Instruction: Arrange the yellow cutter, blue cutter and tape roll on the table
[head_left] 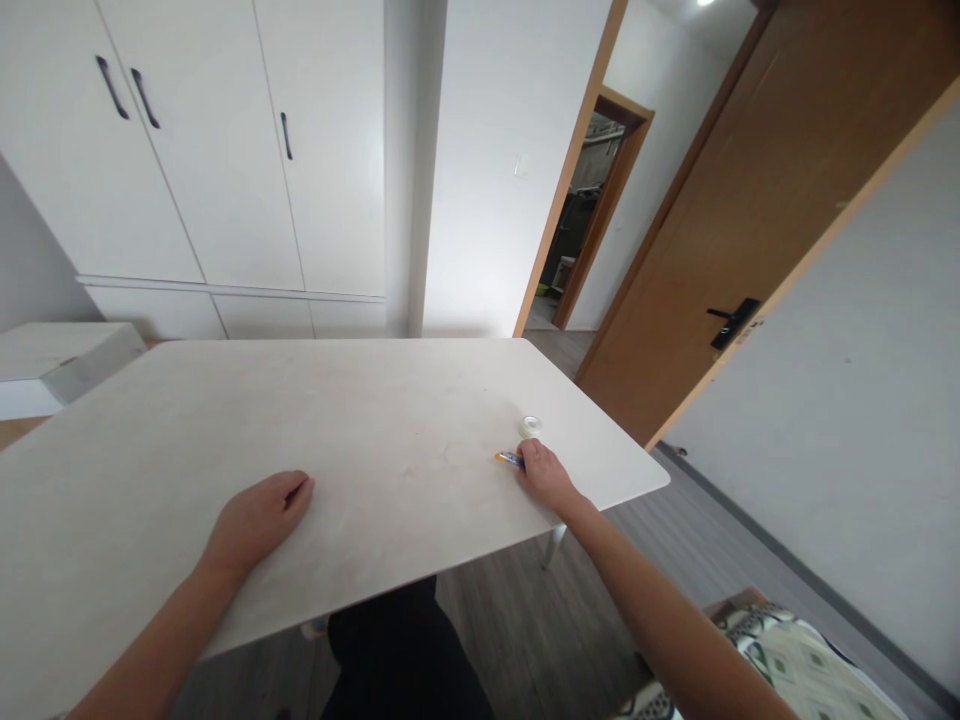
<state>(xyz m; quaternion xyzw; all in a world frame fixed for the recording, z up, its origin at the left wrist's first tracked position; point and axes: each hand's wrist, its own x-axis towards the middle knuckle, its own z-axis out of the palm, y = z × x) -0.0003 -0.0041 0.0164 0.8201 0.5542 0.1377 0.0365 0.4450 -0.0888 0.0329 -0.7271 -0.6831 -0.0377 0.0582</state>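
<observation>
My right hand (545,475) is near the right side of the white table (360,400), closed around a slim blue-and-silver object with a yellow end (510,458). Most of that object is hidden by my fingers, so its kind is unclear. Just beyond the knuckles lies a roll of whitish tape (531,426), close to the hand. My left hand (261,515) rests on the tabletop at the left, fingers curled into a loose fist with nothing seen in it.
A white box (90,360) stands beyond the table's left edge. White cabinets (225,180) line the back wall. To the right, a brown door (712,200) stands ajar near the table's corner. Patterned fabric (810,660) lies at lower right.
</observation>
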